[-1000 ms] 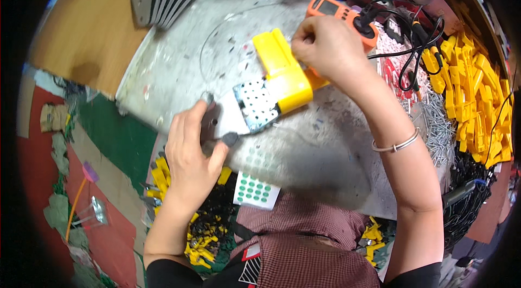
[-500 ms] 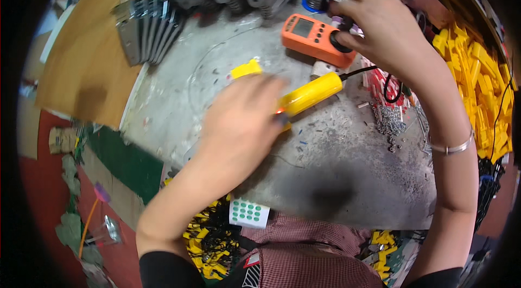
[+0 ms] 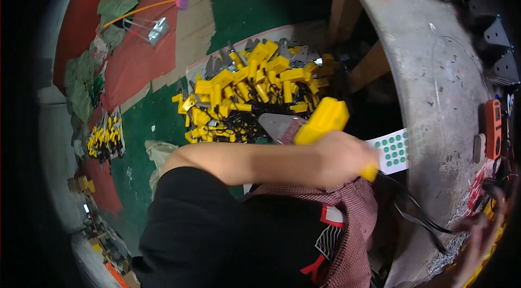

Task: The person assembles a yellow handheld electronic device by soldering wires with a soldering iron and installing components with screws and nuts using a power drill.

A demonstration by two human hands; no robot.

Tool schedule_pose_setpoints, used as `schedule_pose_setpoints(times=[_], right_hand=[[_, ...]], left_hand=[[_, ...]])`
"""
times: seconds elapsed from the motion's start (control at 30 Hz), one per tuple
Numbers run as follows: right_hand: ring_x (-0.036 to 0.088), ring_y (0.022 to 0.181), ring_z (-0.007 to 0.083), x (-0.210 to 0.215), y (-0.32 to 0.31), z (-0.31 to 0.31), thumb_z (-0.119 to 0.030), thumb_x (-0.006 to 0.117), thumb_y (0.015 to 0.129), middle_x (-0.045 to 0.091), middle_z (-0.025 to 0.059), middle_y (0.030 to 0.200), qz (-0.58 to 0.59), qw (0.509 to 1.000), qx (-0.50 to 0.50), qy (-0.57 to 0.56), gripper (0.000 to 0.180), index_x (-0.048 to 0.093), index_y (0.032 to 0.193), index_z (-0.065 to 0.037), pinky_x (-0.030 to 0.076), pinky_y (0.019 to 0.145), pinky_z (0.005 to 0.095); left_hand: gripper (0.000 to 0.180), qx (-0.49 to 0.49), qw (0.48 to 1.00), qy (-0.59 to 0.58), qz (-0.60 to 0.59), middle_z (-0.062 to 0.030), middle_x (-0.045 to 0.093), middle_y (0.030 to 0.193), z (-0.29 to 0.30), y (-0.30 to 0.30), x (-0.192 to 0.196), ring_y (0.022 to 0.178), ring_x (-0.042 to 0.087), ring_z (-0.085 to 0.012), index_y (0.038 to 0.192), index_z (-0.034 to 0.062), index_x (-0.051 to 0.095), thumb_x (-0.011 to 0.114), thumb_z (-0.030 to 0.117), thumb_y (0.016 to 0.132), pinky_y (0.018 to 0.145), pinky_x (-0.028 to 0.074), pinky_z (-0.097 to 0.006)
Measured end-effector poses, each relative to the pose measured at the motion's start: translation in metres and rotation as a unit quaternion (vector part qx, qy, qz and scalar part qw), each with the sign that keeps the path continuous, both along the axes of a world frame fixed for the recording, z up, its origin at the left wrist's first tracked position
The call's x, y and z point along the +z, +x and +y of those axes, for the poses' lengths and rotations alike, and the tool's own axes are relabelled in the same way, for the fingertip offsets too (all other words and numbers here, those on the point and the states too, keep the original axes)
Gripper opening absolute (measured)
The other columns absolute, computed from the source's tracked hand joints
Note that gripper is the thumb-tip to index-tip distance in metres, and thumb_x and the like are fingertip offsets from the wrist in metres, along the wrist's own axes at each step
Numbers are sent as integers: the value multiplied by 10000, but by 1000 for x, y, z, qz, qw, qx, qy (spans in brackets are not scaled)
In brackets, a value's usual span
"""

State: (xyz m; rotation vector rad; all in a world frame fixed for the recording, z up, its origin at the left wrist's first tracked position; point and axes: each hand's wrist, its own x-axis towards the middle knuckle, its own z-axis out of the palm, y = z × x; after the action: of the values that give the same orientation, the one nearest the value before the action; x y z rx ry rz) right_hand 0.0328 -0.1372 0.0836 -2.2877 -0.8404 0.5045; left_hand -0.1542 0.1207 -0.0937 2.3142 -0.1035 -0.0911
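My left hand [image 3: 343, 156] is closed around a yellow plastic-bodied device [image 3: 324, 119], held low over my lap beside the table edge. Yellow plastic shows on both sides of the fist, and black cord [image 3: 410, 206] trails from near it toward the right. A grey metal plate [image 3: 279, 127] shows beside the device's far end; whether it is joined on, I cannot tell. Just past my knuckles, a white sheet of green round stickers [image 3: 392, 152] hangs at the table edge. At the lower right, my right hand [image 3: 480, 239] is smeared by motion near the cord and small metal parts.
A heap of yellow devices with black cords [image 3: 255, 87] covers the floor to the left. On the grey tabletop [image 3: 429, 65] sit an orange meter [image 3: 493, 128] and stacked grey metal plates [image 3: 502, 65]. A wooden table leg [image 3: 343, 11] stands beyond the heap.
The view has swung left, bringing the floor heap into sight. My left hand has moved off the tabletop with the yellow device. My right hand has left the orange meter.
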Motion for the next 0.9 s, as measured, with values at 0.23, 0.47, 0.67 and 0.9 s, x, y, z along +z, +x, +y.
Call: schedule_pose_setpoints(times=[0.23,0.47,0.67,0.9], right_hand=[[640,908,330,-56,-88,98,-182,714,754,664,177,1000,58,937,330,-104,467,584,1154,22,483,850,384],[611,781,345,-36,-103,99,-167,718,718,639,163,890,-52,939,332,-67,395,640,1075,-18,493,722,408],[472,536,102,23,-97,128,-73,590,870,535,8,780,-151,834,464,257,382,595,1219,-227,364,390,208],[435,582,93,-11,-86,98,-88,639,723,470,-46,820,-249,861,257,361,736,502,1370,-411,393,500,231]], left_hand=[[392,79,926,331,163,-76,615,912,139,-153,-175,949,620,-287,1114,144,611,622,107,724,802,486,-394],[397,29,799,416,433,-132,607,1217,188,-171,-244,1188,530,-317,1136,91,620,681,168,751,876,483,-474],[540,-22,820,180,544,-202,620,1212,201,-291,-342,1106,604,-349,1241,54,596,647,221,731,909,493,-393],[238,289,903,318,0,-208,667,890,194,30,-42,830,660,-392,1027,44,647,609,84,796,746,528,-435]])
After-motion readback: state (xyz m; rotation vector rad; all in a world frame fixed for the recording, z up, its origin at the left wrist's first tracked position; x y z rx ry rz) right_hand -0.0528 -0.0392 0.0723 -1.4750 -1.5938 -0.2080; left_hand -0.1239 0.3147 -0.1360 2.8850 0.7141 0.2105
